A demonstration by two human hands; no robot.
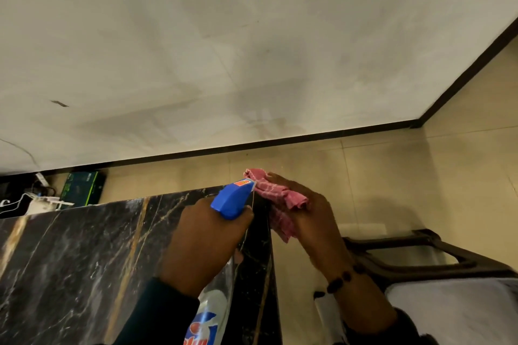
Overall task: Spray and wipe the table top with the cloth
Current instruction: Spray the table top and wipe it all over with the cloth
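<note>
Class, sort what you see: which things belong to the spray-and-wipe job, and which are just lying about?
Job: spray bottle in left hand; pink cloth in right hand; dark marble table top.

Lying about: green box; white cables; dark chair.

**Spray bottle and cloth met at the marble corner**

The left hand (pixel 204 244) was wrapped around the neck of a spray bottle (pixel 221 283), its blue trigger head (pixel 232 199) aimed at a pink cloth (pixel 276 199). The right hand (pixel 311 221) clutched the bunched cloth just beyond the far right corner of the dark veined marble surface (pixel 84 260), nozzle almost touching fabric. A beaded bracelet (pixel 344 277) circled the right wrist. A dark chair frame (pixel 420 255) stood at right on the beige tiled floor (pixel 378 176). A green box (pixel 82 186) and white cables (pixel 36 202) lay by the wall.
</note>
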